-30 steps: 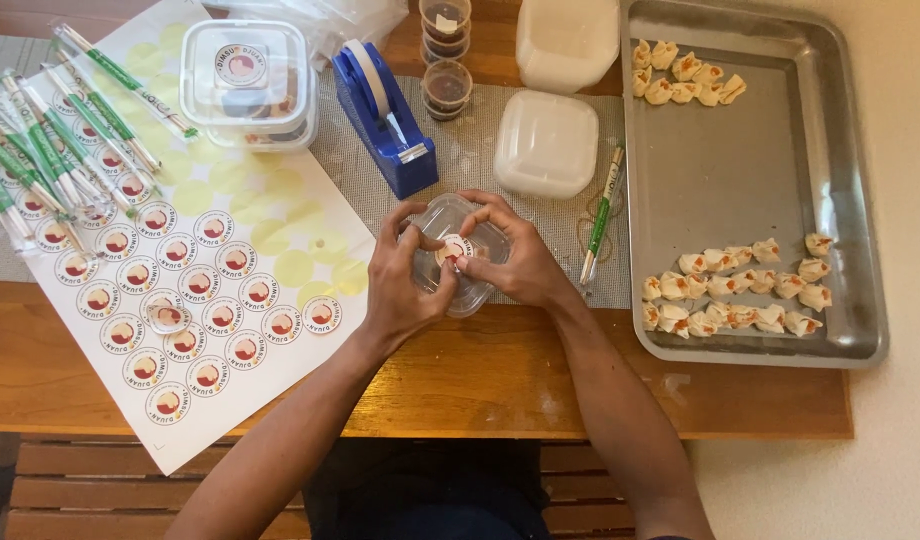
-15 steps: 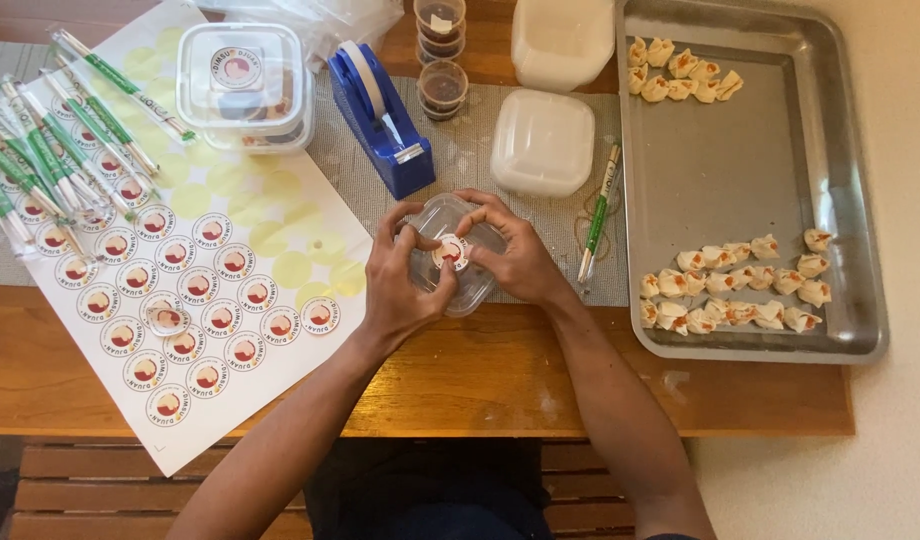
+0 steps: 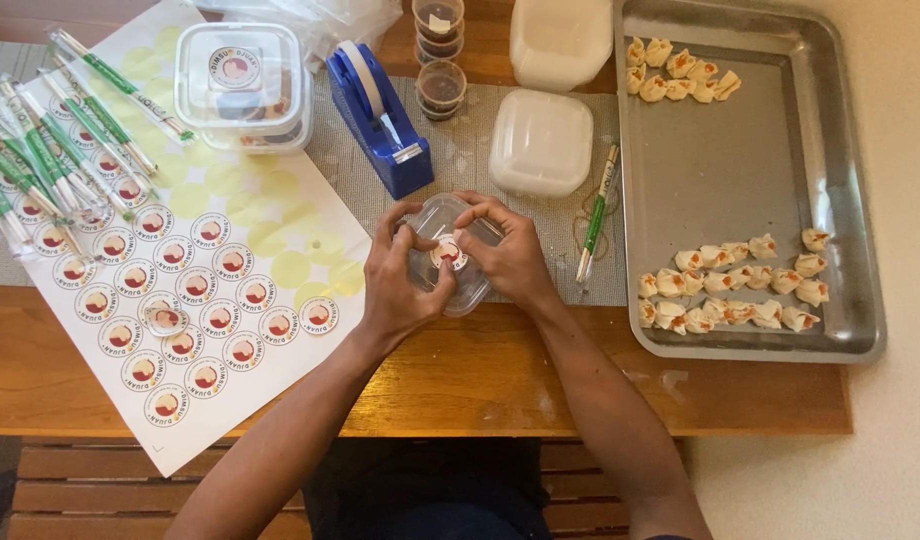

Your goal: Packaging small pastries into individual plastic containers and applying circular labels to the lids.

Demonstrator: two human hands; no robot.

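Pressing the round sticker (image 3: 448, 252) flat onto the clear lidded container (image 3: 450, 255) at the mat's near edge, I am steadying it with my curled left hand (image 3: 400, 285) while my right hand (image 3: 510, 262), fingertips pinched together, is smoothing outward from its centre.

Wooden table (image 3: 460, 380), slatted wooden bench (image 3: 80, 490) below, pale, possibly carpeted floor (image 3: 880, 450), soft even light

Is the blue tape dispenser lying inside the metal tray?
No, the blue tape dispenser stands on the grey mat, left of the metal tray holding dumplings.
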